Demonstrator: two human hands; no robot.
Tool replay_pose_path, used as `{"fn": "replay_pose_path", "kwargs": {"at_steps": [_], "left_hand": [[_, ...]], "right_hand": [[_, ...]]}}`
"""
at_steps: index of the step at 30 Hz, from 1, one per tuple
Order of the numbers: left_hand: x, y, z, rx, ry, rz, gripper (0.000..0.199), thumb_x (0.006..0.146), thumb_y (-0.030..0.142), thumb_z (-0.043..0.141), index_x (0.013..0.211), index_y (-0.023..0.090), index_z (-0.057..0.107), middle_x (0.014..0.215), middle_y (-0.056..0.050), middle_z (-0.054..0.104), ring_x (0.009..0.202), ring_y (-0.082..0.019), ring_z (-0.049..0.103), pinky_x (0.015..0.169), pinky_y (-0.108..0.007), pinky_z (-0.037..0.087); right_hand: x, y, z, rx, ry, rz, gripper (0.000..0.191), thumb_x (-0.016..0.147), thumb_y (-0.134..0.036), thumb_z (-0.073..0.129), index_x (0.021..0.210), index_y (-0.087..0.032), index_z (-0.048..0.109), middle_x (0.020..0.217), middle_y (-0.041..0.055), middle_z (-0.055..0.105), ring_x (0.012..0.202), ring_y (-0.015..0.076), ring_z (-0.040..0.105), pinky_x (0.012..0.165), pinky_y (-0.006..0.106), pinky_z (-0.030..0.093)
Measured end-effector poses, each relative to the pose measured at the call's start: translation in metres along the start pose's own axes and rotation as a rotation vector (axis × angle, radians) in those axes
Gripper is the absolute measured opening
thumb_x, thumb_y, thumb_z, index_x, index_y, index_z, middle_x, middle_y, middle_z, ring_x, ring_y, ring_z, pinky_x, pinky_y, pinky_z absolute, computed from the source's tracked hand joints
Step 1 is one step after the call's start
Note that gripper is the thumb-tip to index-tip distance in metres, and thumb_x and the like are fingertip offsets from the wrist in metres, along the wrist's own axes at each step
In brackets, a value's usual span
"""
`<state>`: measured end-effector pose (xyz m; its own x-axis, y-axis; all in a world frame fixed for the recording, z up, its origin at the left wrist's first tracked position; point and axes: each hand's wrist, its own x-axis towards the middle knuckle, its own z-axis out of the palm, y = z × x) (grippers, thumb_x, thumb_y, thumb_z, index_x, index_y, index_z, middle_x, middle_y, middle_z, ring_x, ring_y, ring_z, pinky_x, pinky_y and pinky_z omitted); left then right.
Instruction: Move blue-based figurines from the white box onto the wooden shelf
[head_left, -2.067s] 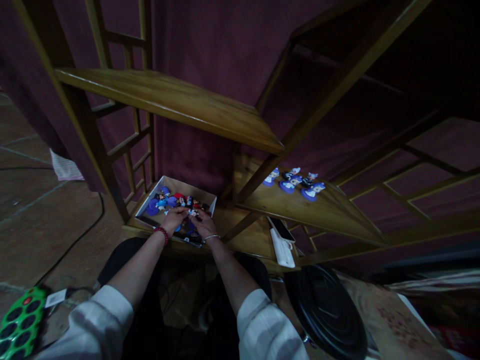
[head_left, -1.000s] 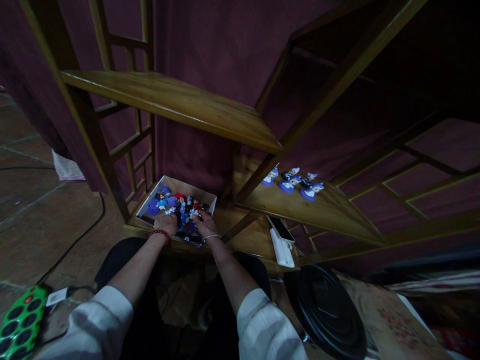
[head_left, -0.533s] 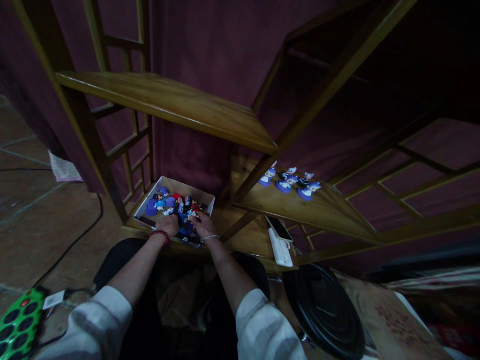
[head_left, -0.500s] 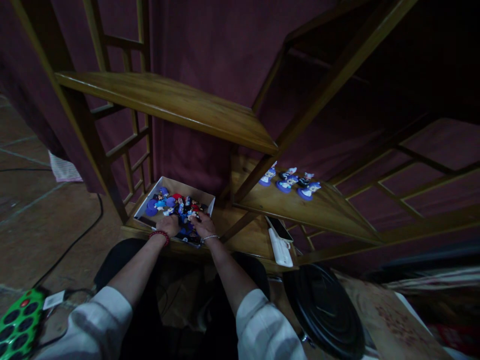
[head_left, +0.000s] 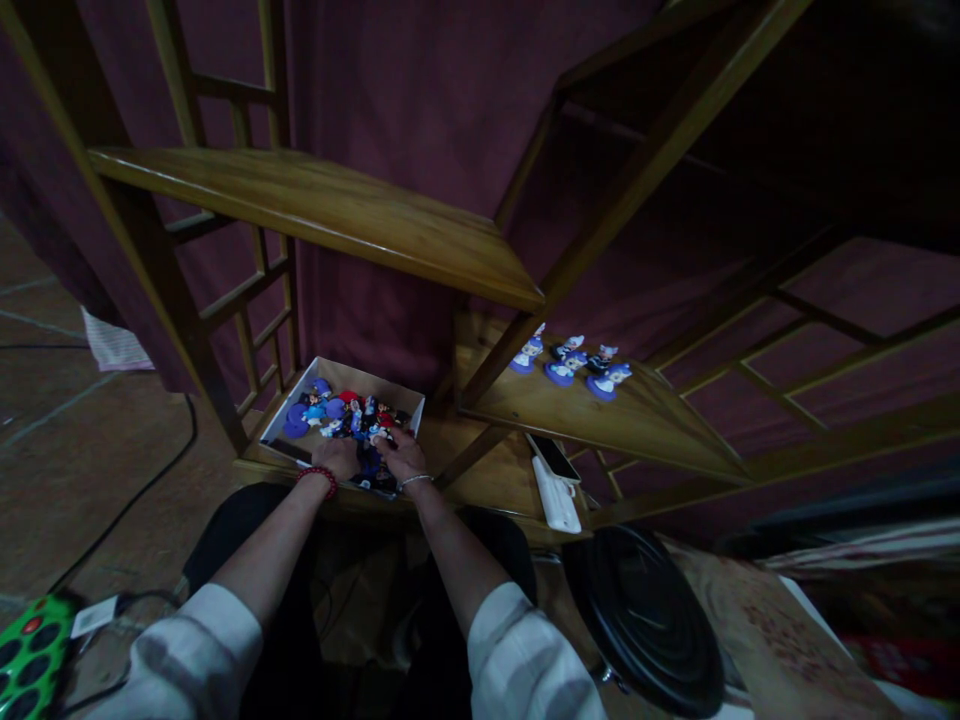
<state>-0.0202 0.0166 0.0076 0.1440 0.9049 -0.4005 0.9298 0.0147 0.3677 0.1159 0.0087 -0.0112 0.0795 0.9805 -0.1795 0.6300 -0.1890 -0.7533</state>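
A shallow white box (head_left: 291, 456) on the low wooden shelf holds a heap of small blue, red, black and purple figurines (head_left: 354, 408). My left hand (head_left: 337, 457), with a red bead bracelet, reaches into the box's near side; its fingers are hidden among the figurines. Beside it my right hand (head_left: 401, 455), with a silvery bracelet, is closed at the box's right part, where a small white and dark piece shows by the fingers. Several figurines on purple bases (head_left: 565, 367) stand upright on the shelf board to the right.
Wooden shelf boards (head_left: 322, 215) and slanted posts frame the box above and to the right. A phone (head_left: 553, 457) and a white object (head_left: 556, 497) lie on the lower shelf. Right of my legs is a round black lid (head_left: 641, 620); a green device (head_left: 34, 640) is at lower left.
The whole view has shifted slightly, so the shelf and box appear a little farther left. Both hands stay in the box, with only small movement.
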Motion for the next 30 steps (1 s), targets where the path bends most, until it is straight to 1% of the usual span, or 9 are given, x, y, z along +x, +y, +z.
{"fn": "replay_pose_path", "kwargs": {"at_steps": [3,5,7,10,13,16,21,25,30], "left_hand": [[0.005,-0.007,0.003,-0.082,0.027,0.017,0.025,0.063,0.03,0.054,0.081,0.014,0.062,0.091,-0.017,0.064,0.088,-0.029,0.059,0.07,-0.035,0.045],[0.008,-0.009,0.004,-0.194,0.029,0.01,0.023,0.066,0.03,0.052,0.078,0.013,0.06,0.084,-0.014,0.065,0.079,-0.025,0.061,0.066,-0.033,0.046],[0.008,-0.01,0.004,-0.397,0.002,-0.001,0.02,0.069,0.029,0.05,0.077,0.012,0.057,0.08,-0.011,0.064,0.07,-0.021,0.062,0.06,-0.029,0.048],[0.006,-0.006,0.002,-0.781,-0.041,-0.029,0.017,0.072,0.023,0.051,0.082,0.01,0.054,0.084,-0.009,0.063,0.066,-0.016,0.061,0.055,-0.024,0.05],[0.003,0.0,0.001,-1.082,-0.054,-0.109,0.025,0.074,0.017,0.051,0.097,0.009,0.049,0.083,-0.009,0.063,0.061,-0.013,0.061,0.057,-0.025,0.052],[0.001,0.002,-0.001,-1.265,-0.063,-0.138,0.028,0.076,0.013,0.05,0.103,0.009,0.047,0.08,-0.009,0.064,0.06,-0.013,0.062,0.061,-0.027,0.053],[0.003,0.001,-0.001,-1.356,-0.067,-0.116,0.022,0.075,0.006,0.049,0.096,0.009,0.053,0.084,-0.009,0.065,0.071,-0.013,0.063,0.066,-0.025,0.053],[0.003,0.0,-0.003,-1.359,-0.07,-0.04,0.019,0.073,0.009,0.053,0.092,0.01,0.057,0.088,-0.008,0.066,0.079,-0.014,0.062,0.069,-0.024,0.052],[0.002,0.001,-0.004,-1.422,-0.074,0.001,0.022,0.073,0.005,0.052,0.094,0.009,0.057,0.087,-0.008,0.065,0.077,-0.014,0.062,0.068,-0.025,0.053]], "right_hand": [[0.0,-0.001,0.0,-0.024,0.015,-0.003,0.027,0.074,-0.044,0.053,0.096,-0.031,0.061,0.081,-0.0035,0.064,0.071,0.0119,0.059,0.067,0.023,0.043],[0.001,0.0,0.0,-0.01,0.014,-0.004,0.027,0.074,-0.044,0.053,0.097,-0.031,0.06,0.08,-0.0037,0.064,0.07,0.012,0.059,0.066,0.023,0.044],[0.002,0.002,0.001,0.028,0.013,-0.007,0.028,0.074,-0.044,0.054,0.097,-0.031,0.06,0.08,-0.0039,0.064,0.07,0.0121,0.059,0.065,0.023,0.045],[0.004,0.005,0.003,0.123,0.01,-0.001,0.03,0.074,-0.044,0.053,0.099,-0.029,0.059,0.083,-0.0031,0.064,0.069,0.0119,0.06,0.063,0.023,0.046],[0.006,0.008,0.006,0.248,0.013,0.02,0.032,0.075,-0.042,0.051,0.101,-0.026,0.057,0.087,-0.0013,0.064,0.068,0.0114,0.06,0.06,0.022,0.048],[0.007,0.01,0.008,0.358,0.023,0.016,0.03,0.075,-0.04,0.051,0.101,-0.025,0.056,0.089,-0.0009,0.063,0.068,0.0111,0.061,0.057,0.021,0.049],[0.006,0.01,0.008,0.457,0.022,0.005,0.031,0.072,-0.038,0.054,0.1,-0.026,0.056,0.093,-0.0015,0.062,0.073,0.0115,0.061,0.055,0.02,0.05],[0.004,0.008,0.006,0.443,0.036,0.007,0.032,0.071,-0.04,0.055,0.1,-0.026,0.057,0.093,-0.002,0.062,0.073,0.0112,0.06,0.056,0.02,0.05],[0.003,0.008,0.005,0.431,0.02,0.025,0.032,0.073,-0.041,0.052,0.101,-0.026,0.055,0.089,-0.0023,0.063,0.069,0.0104,0.06,0.056,0.02,0.049]]}}
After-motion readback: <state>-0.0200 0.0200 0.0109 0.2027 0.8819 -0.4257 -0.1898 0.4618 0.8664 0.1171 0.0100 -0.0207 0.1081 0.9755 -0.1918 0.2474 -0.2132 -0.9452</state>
